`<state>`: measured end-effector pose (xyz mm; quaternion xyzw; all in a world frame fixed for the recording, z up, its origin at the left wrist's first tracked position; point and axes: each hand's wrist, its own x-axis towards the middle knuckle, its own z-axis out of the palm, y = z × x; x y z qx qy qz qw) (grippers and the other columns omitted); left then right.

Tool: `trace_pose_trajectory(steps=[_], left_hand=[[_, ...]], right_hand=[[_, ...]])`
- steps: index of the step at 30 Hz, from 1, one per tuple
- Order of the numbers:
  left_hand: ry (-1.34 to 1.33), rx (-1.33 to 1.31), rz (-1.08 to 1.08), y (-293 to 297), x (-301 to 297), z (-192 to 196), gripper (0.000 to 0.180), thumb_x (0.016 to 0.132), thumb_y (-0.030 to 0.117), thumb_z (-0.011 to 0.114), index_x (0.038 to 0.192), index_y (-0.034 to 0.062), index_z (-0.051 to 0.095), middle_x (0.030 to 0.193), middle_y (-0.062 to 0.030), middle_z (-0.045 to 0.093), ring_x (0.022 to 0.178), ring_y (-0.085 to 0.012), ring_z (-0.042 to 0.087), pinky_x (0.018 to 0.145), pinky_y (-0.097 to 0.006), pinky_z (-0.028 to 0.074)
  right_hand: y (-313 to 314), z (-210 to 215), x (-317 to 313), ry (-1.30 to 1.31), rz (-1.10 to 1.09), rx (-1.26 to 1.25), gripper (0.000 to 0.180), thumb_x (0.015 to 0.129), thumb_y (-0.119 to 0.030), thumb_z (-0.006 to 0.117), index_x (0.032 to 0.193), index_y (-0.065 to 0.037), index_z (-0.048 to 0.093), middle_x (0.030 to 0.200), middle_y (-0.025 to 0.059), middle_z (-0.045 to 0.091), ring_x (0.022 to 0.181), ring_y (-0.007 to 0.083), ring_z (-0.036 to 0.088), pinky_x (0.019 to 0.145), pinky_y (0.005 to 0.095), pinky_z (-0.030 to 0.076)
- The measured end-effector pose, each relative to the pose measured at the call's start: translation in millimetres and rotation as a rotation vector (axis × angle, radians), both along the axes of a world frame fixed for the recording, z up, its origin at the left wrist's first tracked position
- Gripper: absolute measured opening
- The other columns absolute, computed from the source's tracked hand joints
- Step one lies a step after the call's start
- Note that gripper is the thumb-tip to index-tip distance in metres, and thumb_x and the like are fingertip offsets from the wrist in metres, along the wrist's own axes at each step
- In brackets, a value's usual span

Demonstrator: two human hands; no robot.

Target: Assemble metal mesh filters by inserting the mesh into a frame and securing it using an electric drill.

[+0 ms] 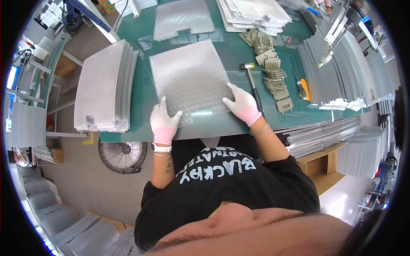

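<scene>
A silvery metal mesh sheet (192,77) lies slightly turned before me on the green table, a notch in its near edge. My left hand (164,121), in a white glove with a pink cuff, grips its near left corner, thumb over the mesh and index finger along the side. Gloved the same way, my right hand (243,104) holds the right edge near the front corner, thumb and fingers on the mesh. Just right of that hand lies a hammer (252,81) with a dark handle. A second mesh sheet (183,19) rests farther back.
Mesh sheets are stacked at the left (102,87) and at the back (254,15). Right of the hammer run rows of small khaki plates (277,85), then an orange-handled tool (304,88) and a tall row of grey panels (337,72). A floor fan (124,155) stands below left.
</scene>
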<state>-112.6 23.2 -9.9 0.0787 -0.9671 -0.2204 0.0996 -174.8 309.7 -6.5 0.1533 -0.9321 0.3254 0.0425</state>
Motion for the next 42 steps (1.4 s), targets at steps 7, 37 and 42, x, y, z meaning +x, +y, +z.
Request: trace_pose_trajectory(steps=[7,37,42], left_hand=[[-0.006,-0.013,-0.019,-4,-3,-1,0.078,0.073,0.038,0.079,0.137,0.0031,0.049,0.112,-0.0212,0.060,0.105,-0.0368,0.060,0.092,-0.043,0.048],[-0.268,1.110,-0.592,49,117,15,0.053,0.088,0.021,0.065,0.135,0.0009,0.051,0.129,-0.0155,0.062,0.109,-0.0245,0.063,0.098,-0.037,0.048],[-0.530,1.685,-0.123,77,137,-75,0.042,0.103,0.026,0.048,0.137,0.0015,0.041,0.086,0.0006,0.057,0.060,-0.0026,0.050,0.047,-0.016,0.039]], right_hand=[[0,0,0,-0.073,0.013,0.053,0.059,0.087,-0.032,0.064,0.134,0.001,0.050,0.127,0.0218,0.060,0.118,0.0345,0.057,0.101,0.0394,0.045],[37,64,32,0.472,-0.048,-0.477,0.010,0.087,-0.002,0.063,0.096,-0.003,0.067,0.090,0.0093,0.067,0.083,0.0208,0.064,0.078,0.0316,0.051],[-22,35,122,0.357,0.796,-0.129,0.019,0.070,-0.015,0.077,0.080,-0.011,0.062,0.075,0.0024,0.059,0.068,0.0245,0.060,0.059,0.0380,0.045]])
